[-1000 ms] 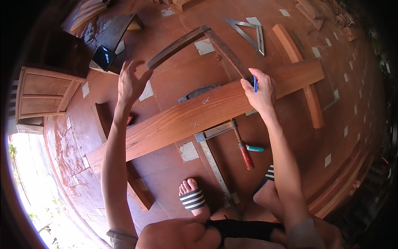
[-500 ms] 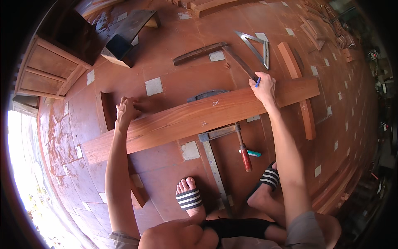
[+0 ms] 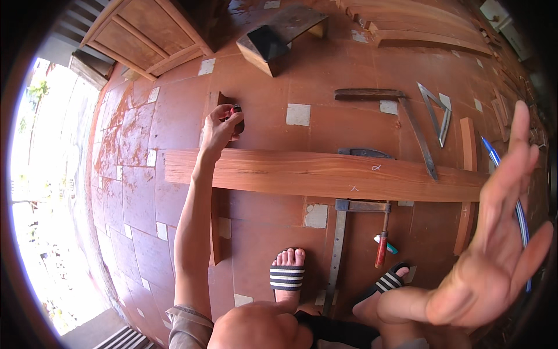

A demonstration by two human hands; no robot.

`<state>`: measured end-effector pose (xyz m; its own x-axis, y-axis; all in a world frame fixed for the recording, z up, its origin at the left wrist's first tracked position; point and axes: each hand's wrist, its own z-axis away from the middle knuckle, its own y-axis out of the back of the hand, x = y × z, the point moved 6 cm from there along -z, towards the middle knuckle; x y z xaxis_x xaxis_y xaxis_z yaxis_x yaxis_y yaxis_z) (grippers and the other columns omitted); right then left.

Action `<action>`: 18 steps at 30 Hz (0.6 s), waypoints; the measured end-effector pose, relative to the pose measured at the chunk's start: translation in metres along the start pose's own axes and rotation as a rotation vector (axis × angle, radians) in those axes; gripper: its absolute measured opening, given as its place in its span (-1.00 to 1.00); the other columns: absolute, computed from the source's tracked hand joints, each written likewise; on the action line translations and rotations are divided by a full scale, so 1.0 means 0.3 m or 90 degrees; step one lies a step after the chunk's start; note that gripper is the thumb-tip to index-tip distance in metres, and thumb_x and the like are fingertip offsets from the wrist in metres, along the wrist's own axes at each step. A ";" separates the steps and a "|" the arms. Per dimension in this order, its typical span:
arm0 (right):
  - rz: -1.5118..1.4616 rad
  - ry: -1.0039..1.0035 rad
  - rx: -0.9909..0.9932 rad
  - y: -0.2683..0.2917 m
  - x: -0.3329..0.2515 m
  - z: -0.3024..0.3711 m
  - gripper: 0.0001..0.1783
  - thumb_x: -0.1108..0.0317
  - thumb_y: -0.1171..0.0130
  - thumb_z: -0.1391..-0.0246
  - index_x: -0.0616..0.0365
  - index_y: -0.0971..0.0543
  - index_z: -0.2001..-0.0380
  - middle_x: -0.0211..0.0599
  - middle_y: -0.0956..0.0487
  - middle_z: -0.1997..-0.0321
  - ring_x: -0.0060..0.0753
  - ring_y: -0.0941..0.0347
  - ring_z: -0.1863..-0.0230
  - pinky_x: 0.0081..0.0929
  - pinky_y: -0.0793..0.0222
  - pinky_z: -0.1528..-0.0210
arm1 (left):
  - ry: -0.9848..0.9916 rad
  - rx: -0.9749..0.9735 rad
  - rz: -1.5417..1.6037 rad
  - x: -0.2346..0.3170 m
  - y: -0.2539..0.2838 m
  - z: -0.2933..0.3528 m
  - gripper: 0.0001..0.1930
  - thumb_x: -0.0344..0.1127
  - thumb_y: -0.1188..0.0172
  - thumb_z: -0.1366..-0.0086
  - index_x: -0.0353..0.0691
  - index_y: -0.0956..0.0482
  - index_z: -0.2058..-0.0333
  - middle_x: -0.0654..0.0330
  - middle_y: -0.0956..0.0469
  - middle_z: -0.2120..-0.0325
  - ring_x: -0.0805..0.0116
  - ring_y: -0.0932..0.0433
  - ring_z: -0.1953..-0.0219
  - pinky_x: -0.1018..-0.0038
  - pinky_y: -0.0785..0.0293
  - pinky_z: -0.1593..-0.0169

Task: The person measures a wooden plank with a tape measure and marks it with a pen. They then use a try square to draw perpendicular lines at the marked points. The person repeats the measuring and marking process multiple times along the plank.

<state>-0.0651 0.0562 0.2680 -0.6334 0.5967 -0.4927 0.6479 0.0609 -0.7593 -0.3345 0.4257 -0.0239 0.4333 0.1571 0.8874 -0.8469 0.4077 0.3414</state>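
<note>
My left hand (image 3: 220,129) is closed around a small black-and-red tape measure (image 3: 237,120), just beyond the left part of a long reddish wooden board (image 3: 279,171). Chalk-like marks show on the board's face. Off the board's right end, my right hand (image 3: 488,256) is raised close to the camera, fingers stretched out, with a blue pen (image 3: 521,216) held among them. A wood-handled bevel square (image 3: 415,131) lies beyond the board, its blade tip overlapping the board. A bar clamp (image 3: 365,206) with a red handle lies at the board's near edge.
A metal triangular square (image 3: 435,116) lies farther off. Wooden pieces (image 3: 467,145) pass beneath the board at both ends. A low bench (image 3: 283,38) and a panelled cabinet (image 3: 145,35) stand at the far left. By the clamp handle is a teal-and-white object (image 3: 387,245).
The view has turned left. My left hand now shows the tape measure in it. My right hand has come off the board and bevel square, up toward the camera, still with the pen.
</note>
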 end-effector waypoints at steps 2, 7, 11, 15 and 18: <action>0.020 -0.002 -0.033 -0.041 0.028 -0.005 -0.33 0.19 0.14 -0.62 0.17 0.04 -0.60 0.10 0.20 -0.71 0.21 0.19 -0.69 0.38 -0.27 -0.50 | 0.003 -0.008 0.053 0.027 0.048 0.068 -0.60 -0.18 -0.37 -0.42 -0.24 -0.61 -0.13 0.33 -0.62 0.29 0.60 -0.57 0.43 0.49 -0.67 0.31; 0.108 0.024 -0.003 0.012 0.073 0.018 -0.36 0.20 0.11 -0.60 0.17 -0.01 -0.56 0.08 0.14 -0.65 0.17 0.13 -0.63 0.32 -0.29 -0.46 | 0.027 0.052 0.075 0.023 0.193 0.321 -0.66 -0.13 -0.34 -0.45 -0.15 -0.62 -0.08 0.39 -0.58 0.32 0.62 -0.57 0.33 0.49 -0.65 0.23; 0.151 0.036 0.029 0.074 0.066 0.070 -0.39 0.21 0.08 -0.59 0.17 -0.04 -0.52 0.06 0.09 -0.59 0.14 0.08 -0.58 0.27 -0.30 -0.43 | 0.078 0.127 0.096 -0.018 0.322 0.521 -0.64 -0.08 -0.33 -0.45 -0.10 -0.61 -0.09 0.40 -0.57 0.28 0.60 -0.58 0.28 0.44 -0.66 0.17; 0.172 0.045 0.058 0.157 0.030 0.109 -0.41 0.21 0.06 -0.58 0.17 -0.07 -0.49 0.05 0.04 -0.54 0.10 0.04 -0.53 0.22 -0.31 -0.40 | 0.155 0.232 0.090 -0.067 0.384 0.761 -0.69 -0.08 -0.34 -0.45 -0.08 -0.60 -0.03 0.40 -0.58 0.27 0.59 -0.58 0.30 0.43 -0.65 0.19; 0.182 0.055 0.075 0.204 -0.019 0.140 -0.43 0.22 0.04 -0.57 0.18 -0.10 -0.46 0.04 0.00 -0.51 0.08 0.01 -0.49 0.19 -0.32 -0.37 | 0.182 0.282 0.086 -0.068 0.410 0.923 -0.71 -0.08 -0.35 -0.44 -0.07 -0.60 0.00 0.39 -0.60 0.30 0.58 -0.60 0.31 0.44 -0.65 0.21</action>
<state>-0.0396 0.0228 0.2065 -0.3905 0.6427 -0.6591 0.7377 -0.2098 -0.6417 -0.5329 0.2238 0.0858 0.3265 0.4456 0.8336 -0.9226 -0.0415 0.3835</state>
